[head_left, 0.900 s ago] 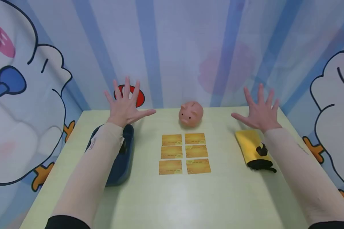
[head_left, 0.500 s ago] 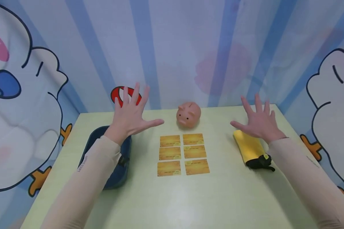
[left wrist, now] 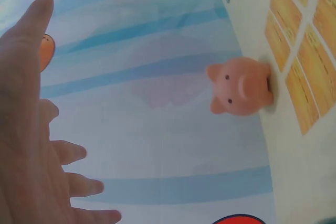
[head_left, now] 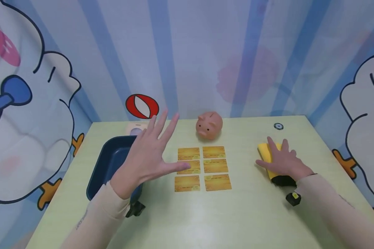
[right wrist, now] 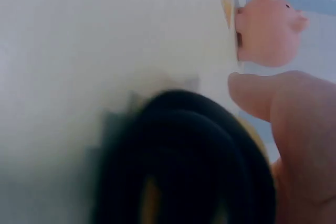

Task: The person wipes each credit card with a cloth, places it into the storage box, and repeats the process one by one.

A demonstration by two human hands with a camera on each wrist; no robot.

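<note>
My left hand [head_left: 149,155] hovers with fingers spread, between the dark blue tray [head_left: 96,173] and several gold cards [head_left: 218,182], its thumb overlapping one card in the head view. It holds nothing. My right hand [head_left: 282,162] is spread over a yellow pouch [head_left: 263,151] with a black end, fingers loosely extended and covering part of it. In the right wrist view the pouch's round black end [right wrist: 178,140] fills the lower middle, beside my thumb [right wrist: 257,93]. A pink piggy bank [head_left: 209,126] stands behind the cards, slot on top.
Near the table's back right edge lies a small round disc [head_left: 278,126], dark-rimmed with a light centre. A pale flat item [head_left: 134,128] sits behind the tray, partly hidden by it and my left hand. A patterned blue curtain [head_left: 199,52] rises behind the table [head_left: 202,221].
Both hands have lowered and come nearer; the left also shifted right toward the cards. My right hand now overlaps the pouch. The disc and the pale item have come into sight.
</note>
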